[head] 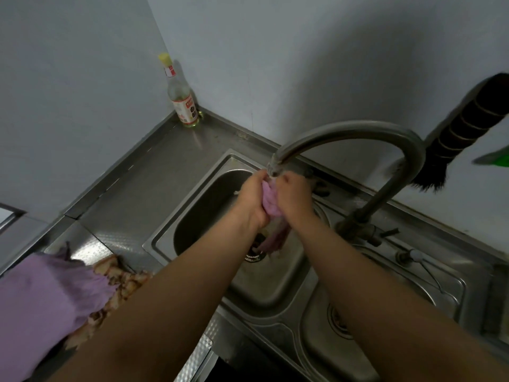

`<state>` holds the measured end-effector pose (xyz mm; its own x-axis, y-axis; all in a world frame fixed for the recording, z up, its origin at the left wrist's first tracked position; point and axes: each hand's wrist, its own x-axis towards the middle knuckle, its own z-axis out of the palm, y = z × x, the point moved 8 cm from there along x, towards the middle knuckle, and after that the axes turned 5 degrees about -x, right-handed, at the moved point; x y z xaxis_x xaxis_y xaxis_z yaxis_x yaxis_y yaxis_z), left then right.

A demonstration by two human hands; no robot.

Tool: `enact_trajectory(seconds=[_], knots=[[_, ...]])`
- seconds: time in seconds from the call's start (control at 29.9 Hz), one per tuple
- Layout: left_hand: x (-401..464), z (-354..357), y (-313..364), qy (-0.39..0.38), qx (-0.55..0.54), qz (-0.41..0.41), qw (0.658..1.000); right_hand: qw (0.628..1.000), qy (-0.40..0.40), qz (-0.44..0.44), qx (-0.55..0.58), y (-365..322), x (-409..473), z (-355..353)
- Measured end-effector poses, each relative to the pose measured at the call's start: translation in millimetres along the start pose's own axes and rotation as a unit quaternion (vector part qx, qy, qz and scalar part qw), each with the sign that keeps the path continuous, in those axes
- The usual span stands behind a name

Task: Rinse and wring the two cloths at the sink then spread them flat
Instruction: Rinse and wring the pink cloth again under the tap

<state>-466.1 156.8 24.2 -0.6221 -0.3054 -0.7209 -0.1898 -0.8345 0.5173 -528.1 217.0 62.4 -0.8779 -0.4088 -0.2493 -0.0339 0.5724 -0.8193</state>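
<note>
Purple cloth [269, 201] bunched under the tap [278, 164], over the left sink basin [192, 216].

Left hand [252, 201] and right hand [294, 199] both grip it, its tail dangling toward the drain. Soaked, it looks soft, limp and heavy; gripping both ends suits wringing. A second purple cloth [41, 299] lies at the worktop's left edge; a nearly empty bottle [181, 100] stands in the back corner.

Both bare arms reach forward, close together. The left hand [252, 201] and right hand [294, 198] curl tight around the purple cloth [268, 201] under the tap [278, 158].
</note>
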Motion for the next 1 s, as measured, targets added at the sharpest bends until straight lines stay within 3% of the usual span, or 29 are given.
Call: enact_trajectory(seconds=[0.1,0.17,0.2,0.27,0.33,0.43,0.54,0.74,0.84,1.0], knots=[[-15.2,1.3,7.2,-0.106,0.061,-0.006,0.992,0.997,-0.049,-0.005,0.059,1.7,4.7,-8.9],[-21.8,-8.1,22.7,-0.139,0.161,0.004,0.977,0.990,-0.106,0.000,0.089,2.7,-0.7,-7.1],[-24.8,-13.6,26.4,-0.150,0.246,-0.004,0.958,0.988,-0.130,0.002,0.086,2.1,-4.1,-5.5],[-31.2,-25.8,30.0,-0.163,0.434,-0.028,0.886,0.984,-0.164,0.001,0.065,2.1,-8.4,-2.9],[-36.4,-31.7,37.4,-0.171,0.508,-0.024,0.844,0.980,-0.195,-0.033,0.031,-1.9,-12.4,-3.2],[-39.8,-32.4,54.9,-0.185,0.456,0.019,0.870,0.956,-0.278,-0.065,-0.063,1.6,-16.7,-1.5],[-46.8,-24.6,58.4,-0.201,0.308,0.021,0.930,0.933,-0.348,-0.035,-0.083,13.2,-24.3,2.9],[-50.8,-13.3,66.2,-0.186,0.248,0.051,0.949,0.936,-0.285,-0.084,-0.187,22.7,-28.4,11.9],[-48.4,-24.8,77.9,-0.159,0.229,0.047,0.959,0.957,-0.253,-0.068,-0.129,31.9,-24.7,4.8],[-37.1,-47.7,88.0,-0.125,0.301,0.028,0.945,0.975,-0.183,-0.003,0.129,34.6,-19.7,-8.8]])
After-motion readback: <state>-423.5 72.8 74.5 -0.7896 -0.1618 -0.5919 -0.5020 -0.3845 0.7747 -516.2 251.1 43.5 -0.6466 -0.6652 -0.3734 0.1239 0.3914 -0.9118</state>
